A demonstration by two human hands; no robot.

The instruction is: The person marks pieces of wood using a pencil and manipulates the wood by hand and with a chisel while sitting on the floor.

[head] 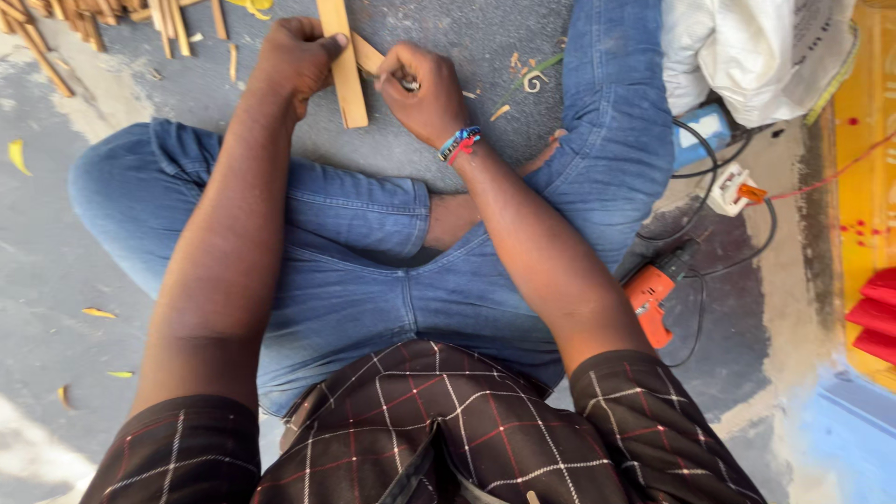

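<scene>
I sit cross-legged on the ground in blue jeans. My left hand (294, 61) grips a flat wooden strip (343, 79) that stands upright on the ground in front of my legs. My right hand (422, 91), with a beaded bracelet (459, 143) at the wrist, is closed around a small tool (407, 84) pressed against the strip's right side. A second thin wooden piece (367, 53) shows between the two hands. Wood shavings (527, 79) lie just right of the hands.
A pile of wooden sticks (89, 23) lies at the top left. An orange power drill (653, 291) with black cable, a white plug adapter (733, 189) and a white sack (756, 51) sit to the right. Red parts (875, 317) lie at the right edge.
</scene>
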